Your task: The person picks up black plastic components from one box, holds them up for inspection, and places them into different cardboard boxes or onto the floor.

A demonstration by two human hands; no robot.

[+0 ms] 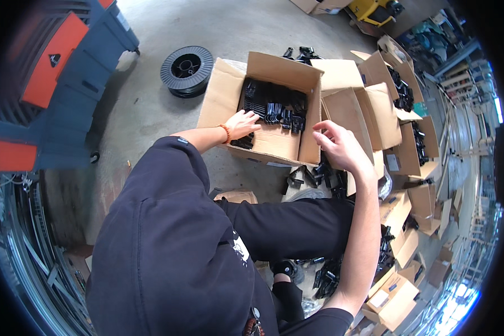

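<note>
In front of me stands an open cardboard box with its flaps folded out. Black plastic parts lie in rows across its far half, and bare cardboard shows at its near side. My left hand reaches over the box's near left corner, fingers stretched out, their tips beside the end of a row. I cannot tell whether they touch a part. Just outside the box's right wall hovers my right hand. Its fingers are loosely bent and apart, with nothing visible in them.
A black cable spool lies on the floor left of the box. Beyond it stands a large blue-grey and orange bin. Several open cartons with black parts crowd the right side. Loose black parts lie near my feet.
</note>
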